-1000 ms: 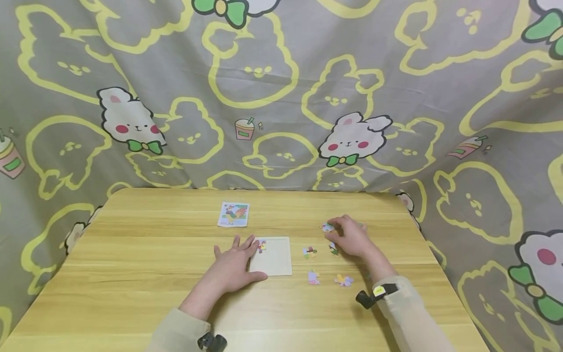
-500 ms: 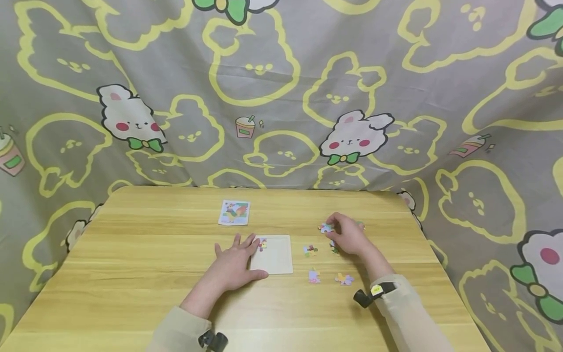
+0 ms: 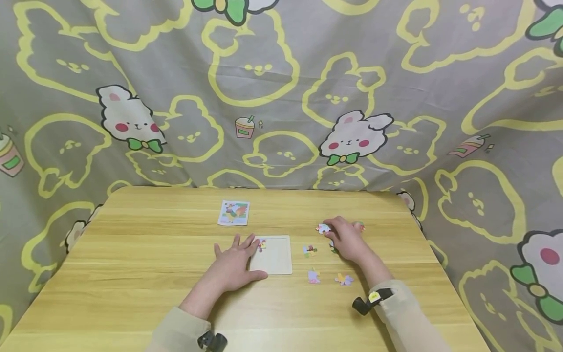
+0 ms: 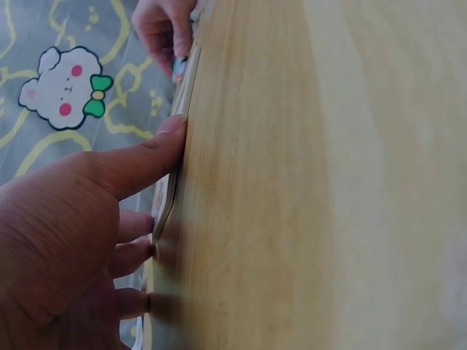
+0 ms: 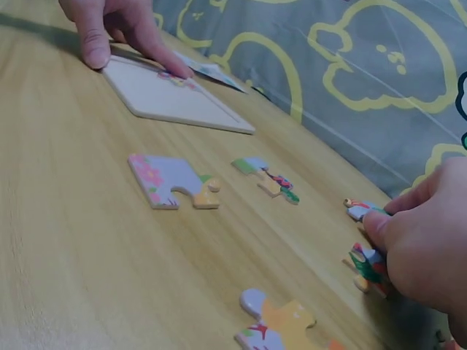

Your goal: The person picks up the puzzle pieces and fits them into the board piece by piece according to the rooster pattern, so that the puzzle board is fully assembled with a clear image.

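Note:
My left hand (image 3: 231,268) rests at the left edge of a pale wooden puzzle board (image 3: 277,259), thumb on its near edge and fingers spread. One colourful jigsaw piece (image 3: 262,245) lies in the board's far left corner, by the index finger. Over to the right, my right hand (image 3: 349,240) pinches another puzzle piece (image 5: 359,210) between thumb and fingers, low over the table. Just below that hand sits a green and red piece (image 5: 367,266), partly covered in the head view. Whether the pinched piece touches the table, I cannot tell.
Between board and right hand lies a piece with dark red (image 3: 310,251). Nearer are a lilac piece (image 3: 313,276) and a yellow and lilac piece (image 3: 344,279). Another piece (image 3: 361,226) shows behind the right hand. A rooster picture card (image 3: 234,213) lies beyond the board; a curtain (image 3: 281,112) hangs behind.
The puzzle piece at my right fingertips has shifted slightly left and its surface now looks paler. More of the piece behind that hand shows. My left hand has stayed on the board.

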The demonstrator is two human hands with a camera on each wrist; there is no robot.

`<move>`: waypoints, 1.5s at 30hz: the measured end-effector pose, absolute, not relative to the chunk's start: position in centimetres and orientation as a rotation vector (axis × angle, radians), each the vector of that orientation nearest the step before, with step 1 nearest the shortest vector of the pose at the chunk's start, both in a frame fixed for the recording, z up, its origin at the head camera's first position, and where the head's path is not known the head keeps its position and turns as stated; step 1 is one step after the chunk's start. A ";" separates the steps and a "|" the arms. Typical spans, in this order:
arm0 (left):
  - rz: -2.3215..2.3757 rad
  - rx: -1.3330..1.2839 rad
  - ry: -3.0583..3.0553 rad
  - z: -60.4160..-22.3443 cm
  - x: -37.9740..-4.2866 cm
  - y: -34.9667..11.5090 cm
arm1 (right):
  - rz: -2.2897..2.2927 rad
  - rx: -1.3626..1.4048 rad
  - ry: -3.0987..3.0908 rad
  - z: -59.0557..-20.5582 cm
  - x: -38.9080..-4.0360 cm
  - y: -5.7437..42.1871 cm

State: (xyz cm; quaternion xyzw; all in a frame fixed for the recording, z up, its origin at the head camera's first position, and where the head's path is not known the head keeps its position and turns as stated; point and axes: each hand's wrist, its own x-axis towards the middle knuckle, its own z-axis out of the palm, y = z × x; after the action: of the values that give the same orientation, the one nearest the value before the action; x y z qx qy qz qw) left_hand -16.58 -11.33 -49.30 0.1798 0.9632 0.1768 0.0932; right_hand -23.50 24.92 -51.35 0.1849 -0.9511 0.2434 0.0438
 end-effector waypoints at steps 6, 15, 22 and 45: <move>0.528 0.540 2.859 -49.4 -16.5 -11.3 | 0.753 0.574 -2.874 -51.5 -23.4 24.9; 0.536 0.530 2.861 -49.2 -16.5 -11.3 | 0.921 0.661 -2.808 -50.7 -23.3 24.5; 0.548 0.523 2.854 -49.1 -16.5 -11.3 | 0.994 0.722 -2.783 -49.5 -22.8 23.6; 0.533 0.520 2.863 -49.3 -16.7 -11.2 | 1.023 0.884 -2.761 -48.7 -21.6 19.6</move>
State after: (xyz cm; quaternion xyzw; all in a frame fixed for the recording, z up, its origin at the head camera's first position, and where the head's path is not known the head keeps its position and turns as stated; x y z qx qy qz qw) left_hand -16.67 -11.25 -49.30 0.1750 0.9638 0.1793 0.0915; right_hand -21.62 19.58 -48.65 0.2875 -0.8975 0.3326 0.0334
